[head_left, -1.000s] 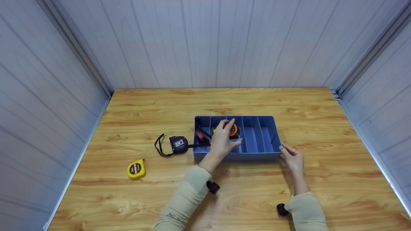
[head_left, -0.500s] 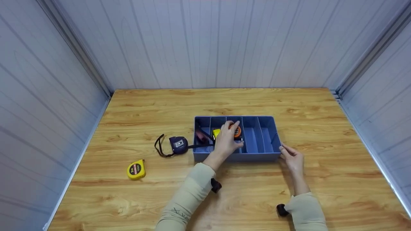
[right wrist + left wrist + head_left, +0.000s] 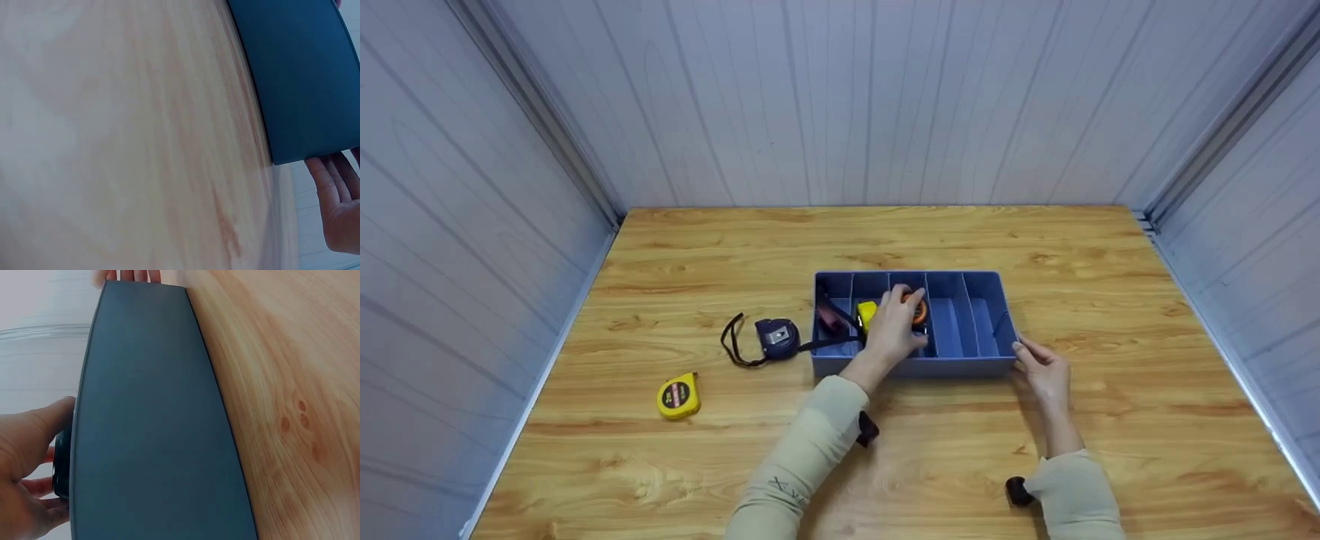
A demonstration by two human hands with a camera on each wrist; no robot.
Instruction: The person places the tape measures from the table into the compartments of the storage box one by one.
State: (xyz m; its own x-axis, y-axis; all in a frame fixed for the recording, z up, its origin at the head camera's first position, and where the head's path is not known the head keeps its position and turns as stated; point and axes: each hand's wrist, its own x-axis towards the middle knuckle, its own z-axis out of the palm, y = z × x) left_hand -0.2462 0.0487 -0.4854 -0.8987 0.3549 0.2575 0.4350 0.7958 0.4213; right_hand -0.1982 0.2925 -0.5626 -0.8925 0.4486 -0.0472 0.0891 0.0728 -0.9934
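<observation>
A blue divided box (image 3: 915, 367) stands on the table. My left hand (image 3: 891, 330) reaches over its near rim and grips an orange-and-black tape measure (image 3: 921, 310) at the third compartment from the left. In the left wrist view, thumb and fingers hold its black body (image 3: 63, 464) just above the rim. My right hand (image 3: 1044, 371) touches the box's right end near the front corner. The right wrist view shows its fingers (image 3: 322, 175) straight against the end wall. A yellow tape measure (image 3: 867, 310) sits in the second compartment, partly hidden by my left hand.
A reddish-dark object (image 3: 830, 319) lies in the leftmost compartment. A navy tape measure (image 3: 778, 339) with a looped cord lies left of the box; a black strap (image 3: 829, 343) runs from it over the rim. Another yellow tape measure (image 3: 679, 396) lies nearer at left.
My left hand has shifted right and slightly nearer with the orange-and-black tape measure, uncovering more of the yellow one in the box. The right hand and box have stayed put.
</observation>
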